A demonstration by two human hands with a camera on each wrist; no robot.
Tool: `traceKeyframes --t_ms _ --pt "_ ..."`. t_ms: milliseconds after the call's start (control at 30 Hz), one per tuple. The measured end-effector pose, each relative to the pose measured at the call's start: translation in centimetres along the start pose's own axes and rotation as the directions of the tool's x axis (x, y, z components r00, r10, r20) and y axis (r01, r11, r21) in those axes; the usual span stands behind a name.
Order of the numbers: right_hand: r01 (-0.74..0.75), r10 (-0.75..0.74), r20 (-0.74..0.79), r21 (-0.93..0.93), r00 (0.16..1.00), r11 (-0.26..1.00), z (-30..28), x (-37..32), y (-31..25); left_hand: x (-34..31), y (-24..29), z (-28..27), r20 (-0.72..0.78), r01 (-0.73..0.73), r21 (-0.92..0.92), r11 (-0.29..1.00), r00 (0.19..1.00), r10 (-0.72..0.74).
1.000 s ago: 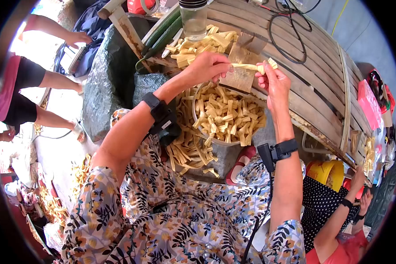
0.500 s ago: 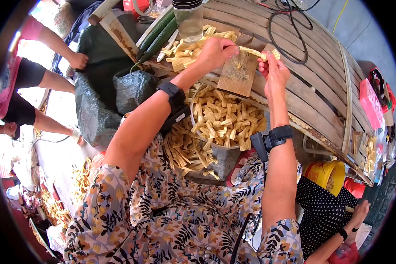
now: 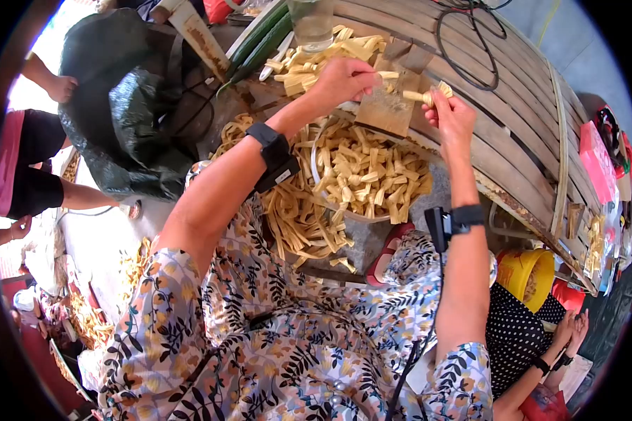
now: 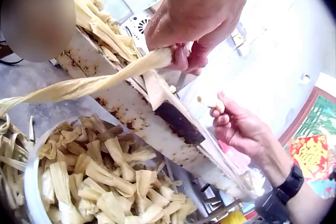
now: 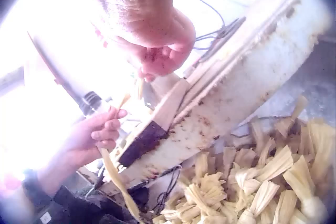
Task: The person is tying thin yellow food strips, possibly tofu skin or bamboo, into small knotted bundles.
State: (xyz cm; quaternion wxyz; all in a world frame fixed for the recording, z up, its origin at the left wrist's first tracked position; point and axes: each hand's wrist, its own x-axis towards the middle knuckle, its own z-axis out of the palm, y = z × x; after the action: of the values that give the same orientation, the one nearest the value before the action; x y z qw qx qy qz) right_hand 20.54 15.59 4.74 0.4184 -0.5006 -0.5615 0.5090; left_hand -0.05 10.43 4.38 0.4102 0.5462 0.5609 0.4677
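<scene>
In the head view my left hand [image 3: 343,83] is over the near edge of the slatted table, pinching a long pale yellow strip. The left wrist view shows this strip [image 4: 100,83] trailing down from the fingers, and its short end [image 3: 388,74] pokes out toward the right. My right hand [image 3: 453,121] pinches a knotted yellow piece [image 3: 428,97], with a stub pointing left. A gap separates the stub from the strip's end. Between and below the hands lies a small wooden board [image 3: 386,112], crumbs on top. A round tub [image 3: 317,168] full of knotted pieces stands below the board.
Loose strips [image 3: 295,224] are heaped left of the tub. More yellow pieces [image 3: 330,59], a clear jar [image 3: 311,28] and cucumbers [image 3: 263,45] lie on the table's left. A black cable [image 3: 463,70] curls behind. Other people are at both sides; a yellow bucket [image 3: 523,277] stands right.
The strip stretched between both hands has parted; the left hand keeps the long part, the right hand the knotted piece. The right hand has moved slightly rightward. The dark bag at left has shifted leftward.
</scene>
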Motion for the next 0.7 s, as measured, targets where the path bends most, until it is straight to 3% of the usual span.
traceKeyframes --t_ms 33,67,167,267,367,400,433,500,533,633,667,700 --pt "-0.008 0.006 0.086 0.023 0.996 1.000 -0.1 -1.1 -0.3 -0.8 0.0 0.0 0.081 0.035 -0.139 0.990 0.996 -0.024" --pt "-0.053 0.059 0.177 -0.039 0.982 0.998 -0.6 -1.9 0.3 -1.5 -0.7 -0.2 0.149 0.039 -0.129 0.991 0.989 -0.019" --pt "0.042 0.029 0.311 -0.220 0.950 0.975 -0.7 -4.5 2.4 -4.4 -0.2 1.4 0.232 0.195 -0.248 0.949 0.963 -0.138" --pt "0.345 -0.197 0.371 -0.391 0.907 0.853 -1.0 -5.7 3.2 -6.1 -1.2 2.5 0.294 0.219 -0.336 0.916 0.948 -0.118" --pt "0.398 -0.323 0.240 -0.415 0.915 0.818 -0.8 -7.0 0.7 -7.0 -1.7 3.5 0.349 0.201 -0.342 0.918 0.934 -0.075" --pt "0.190 -0.132 0.220 -0.268 0.967 0.945 -0.1 -7.6 -0.4 -7.3 -1.3 3.8 0.359 0.135 -0.217 0.967 0.932 -0.050" --pt "0.146 -0.072 0.285 -0.247 0.956 0.958 0.0 -7.4 0.1 -7.5 -0.9 4.2 0.378 0.064 -0.088 0.994 0.925 -0.026" --pt "0.057 0.042 0.416 -0.222 0.909 0.973 -0.1 -6.5 1.3 -7.5 -1.8 5.3 0.364 0.016 -0.190 0.982 0.930 0.055" --pt "0.077 0.010 0.407 -0.198 0.914 0.977 -0.1 -6.5 1.4 -7.4 -2.2 5.4 0.346 0.057 -0.244 0.968 0.938 0.032" --pt "0.214 -0.144 0.371 -0.154 0.918 0.965 -0.6 -6.1 0.9 -7.0 -2.6 4.4 0.207 -0.280 0.010 0.960 0.940 0.272" --pt "0.237 -0.167 0.388 -0.138 0.906 0.962 -0.6 -6.2 0.7 -7.0 -2.5 4.1 0.215 -0.216 -0.064 0.974 0.950 0.225" --pt "0.245 -0.152 0.425 -0.173 0.893 0.954 -0.7 -6.2 0.4 -7.2 -2.2 3.9 0.188 -0.318 0.153 0.936 0.939 0.288"
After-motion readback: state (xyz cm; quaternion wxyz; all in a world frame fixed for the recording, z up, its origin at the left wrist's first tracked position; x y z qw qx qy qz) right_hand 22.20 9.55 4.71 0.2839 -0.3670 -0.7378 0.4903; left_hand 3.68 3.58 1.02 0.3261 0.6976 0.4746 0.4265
